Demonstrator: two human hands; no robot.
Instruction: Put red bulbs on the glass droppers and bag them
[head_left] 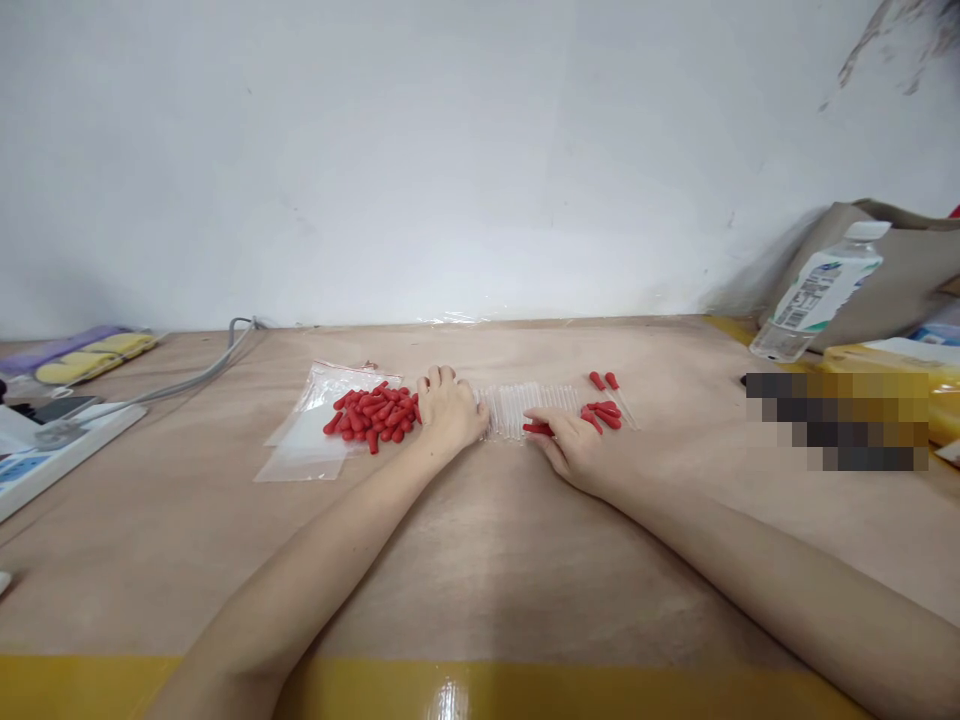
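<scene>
A pile of red rubber dropper bulbs lies on clear plastic bags, left of centre. My left hand rests between that pile and a row of clear dropper tubes, its fingers apart and its thumb beside the tubes' left end. In my right hand, a red bulb is pinched between thumb and fingers at the near side of the row. Several loose red bulbs lie just beyond that hand. Farther back, two red bulbs sit at the ends of clear tubes.
A plastic bottle leans against a grey-brown bag at the back right, near yellow packaging. On the left are a white power strip, a grey cable, and yellow and purple cloths. A wall closes off the back.
</scene>
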